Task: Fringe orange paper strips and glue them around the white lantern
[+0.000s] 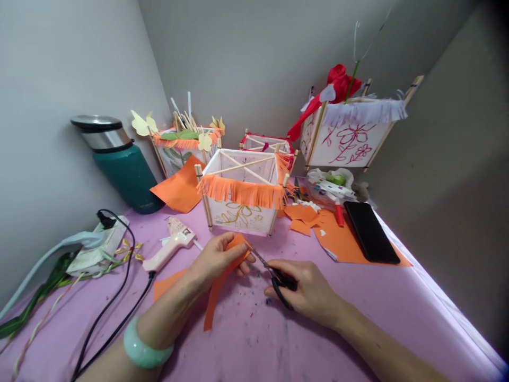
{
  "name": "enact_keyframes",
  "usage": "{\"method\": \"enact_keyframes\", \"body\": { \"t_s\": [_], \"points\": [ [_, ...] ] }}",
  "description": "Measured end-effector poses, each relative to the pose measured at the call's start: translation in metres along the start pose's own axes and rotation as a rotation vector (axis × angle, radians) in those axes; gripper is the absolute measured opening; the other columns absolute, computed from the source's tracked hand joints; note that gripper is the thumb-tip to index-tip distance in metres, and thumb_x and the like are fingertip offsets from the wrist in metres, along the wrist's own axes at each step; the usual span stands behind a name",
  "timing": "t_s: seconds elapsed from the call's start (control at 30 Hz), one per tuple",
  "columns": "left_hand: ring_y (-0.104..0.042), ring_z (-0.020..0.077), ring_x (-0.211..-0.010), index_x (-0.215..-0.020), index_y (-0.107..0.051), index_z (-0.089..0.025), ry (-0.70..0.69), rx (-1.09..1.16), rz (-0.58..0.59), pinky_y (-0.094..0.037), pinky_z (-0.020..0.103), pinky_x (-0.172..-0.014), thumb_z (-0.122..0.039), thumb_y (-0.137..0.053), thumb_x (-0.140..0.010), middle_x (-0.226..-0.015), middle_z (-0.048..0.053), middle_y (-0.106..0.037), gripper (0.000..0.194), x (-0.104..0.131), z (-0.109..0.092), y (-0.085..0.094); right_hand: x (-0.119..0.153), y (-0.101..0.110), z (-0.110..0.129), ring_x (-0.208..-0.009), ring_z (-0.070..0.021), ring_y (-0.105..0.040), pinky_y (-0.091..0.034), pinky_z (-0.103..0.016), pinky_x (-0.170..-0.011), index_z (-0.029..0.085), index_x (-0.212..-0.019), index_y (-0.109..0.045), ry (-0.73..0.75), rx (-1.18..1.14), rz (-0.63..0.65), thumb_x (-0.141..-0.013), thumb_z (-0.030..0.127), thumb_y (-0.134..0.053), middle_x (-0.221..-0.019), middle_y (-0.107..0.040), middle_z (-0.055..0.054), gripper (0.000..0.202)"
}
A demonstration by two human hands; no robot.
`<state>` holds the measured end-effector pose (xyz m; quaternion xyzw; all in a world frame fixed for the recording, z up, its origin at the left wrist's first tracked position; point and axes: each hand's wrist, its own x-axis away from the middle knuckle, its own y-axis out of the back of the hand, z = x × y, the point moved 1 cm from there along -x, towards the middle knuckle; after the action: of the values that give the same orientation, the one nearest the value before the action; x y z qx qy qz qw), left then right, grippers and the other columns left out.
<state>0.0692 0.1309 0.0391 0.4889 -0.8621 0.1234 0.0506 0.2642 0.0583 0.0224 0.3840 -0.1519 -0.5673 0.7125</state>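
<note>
My left hand (pixel 222 257) pinches a strip of orange paper (pixel 217 297), whose long end hangs down toward me. In my right hand (pixel 304 286) are scissors with black handles (pixel 281 294), fingers through the loops. Their blades (pixel 258 257) point to the upper left and meet the paper's end beside my left fingertips. Just beyond my hands stands a square lantern (pixel 240 212) of sticks and white panels, with orange fringe (pixel 242 192) along its top edge and a yellow flower drawing. Under my left forearm lies another orange paper piece (pixel 169 284).
A pink glue gun (pixel 170 250) with a black cord and a power strip (pixel 99 246) lie left. Behind them leans a teal bottle (pixel 127 172). Orange scraps (pixel 304 215), a red marker (pixel 339 214) and a black phone (pixel 371 232) lie right. More lanterns (pixel 353 138) stand behind.
</note>
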Motion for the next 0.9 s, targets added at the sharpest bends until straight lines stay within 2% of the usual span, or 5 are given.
{"method": "enact_keyframes", "body": {
  "t_s": [0.43, 0.9],
  "points": [
    [-0.062, 0.0102, -0.051, -0.081, -0.053, -0.015, -0.003, 0.004, 0.012, -0.049, 0.022, -0.051, -0.038, -0.067, -0.076, -0.075, 0.004, -0.069, 0.027, 0.002, -0.0031, -0.0003, 0.0001, -0.0021, -0.0056, -0.054, -0.0098, -0.042, -0.035, -0.019, -0.053, 0.018, -0.107, -0.066, 0.025, 0.021, -0.017, -0.08, 0.034, -0.068, -0.064, -0.054, 0.004, 0.031],
    [-0.063, 0.0115, -0.051, -0.08, -0.048, -0.018, -0.02, -0.005, 0.01, -0.049, 0.022, -0.05, -0.04, -0.063, -0.079, -0.073, 0.003, -0.069, 0.027, 0.0011, -0.003, 0.0018, -0.0006, -0.001, -0.0025, -0.054, -0.0101, -0.042, -0.035, -0.019, -0.052, 0.019, -0.102, -0.066, 0.015, 0.065, -0.012, -0.08, 0.035, -0.066, -0.063, -0.054, 0.003, 0.027]
  ]
}}
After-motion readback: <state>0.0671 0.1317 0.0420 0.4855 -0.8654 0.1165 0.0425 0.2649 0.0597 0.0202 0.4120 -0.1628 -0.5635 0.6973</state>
